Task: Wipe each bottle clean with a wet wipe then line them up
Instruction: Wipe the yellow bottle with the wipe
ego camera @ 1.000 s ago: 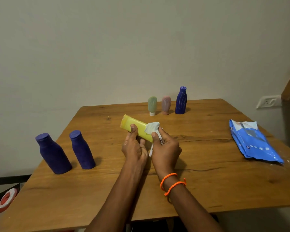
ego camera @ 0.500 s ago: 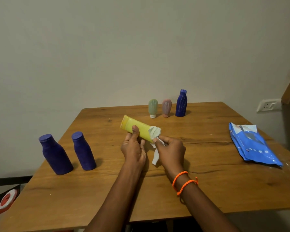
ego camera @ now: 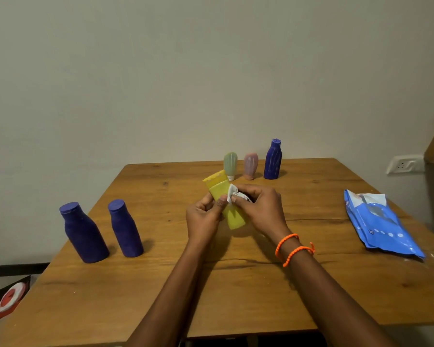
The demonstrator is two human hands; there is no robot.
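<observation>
Yellow tube [ego camera: 232, 216] now swung near-end toward body, gripped by left hand [ego camera: 203, 216]; right hand [ego camera: 258, 209] pinching wet wipe [ego camera: 232, 194] (wiping ongoing).

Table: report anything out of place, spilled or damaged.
Nothing spilled or toppled. The five standing bottles are upright. The blue wipe pack lies crumpled near the table's right edge, flap open. The yellow tube is held by both hands.

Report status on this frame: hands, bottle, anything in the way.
Left hand holds yellow tube. Right hand presses wet wipe on it. Nothing in the way; five bottles stand aside.
</observation>
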